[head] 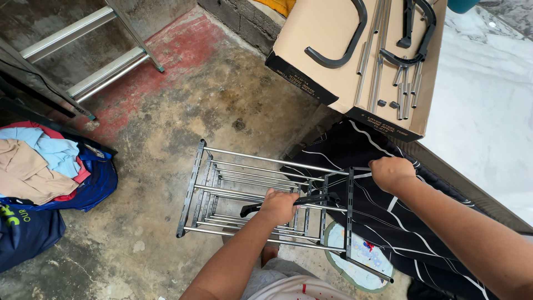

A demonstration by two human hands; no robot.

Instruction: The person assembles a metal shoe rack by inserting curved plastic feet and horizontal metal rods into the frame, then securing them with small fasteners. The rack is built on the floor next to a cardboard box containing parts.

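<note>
Left hand is clamped on a black curved plastic bracket mid-rack; right hand grips the top of the black-and-chrome tube rack lying on the concrete floor. Person should brace the frame, seat bracket squarely.

The left hand covers the middle of a black curved bar, so its grip there cannot be read. The right hand hides the top corner of the rack's side frame. The rack's near foot vanishes behind black striped fabric. The ladder, cardboard box and pile of clothes run past the picture's edges. Small parts at the box's near edge are too small to tell apart.
</note>
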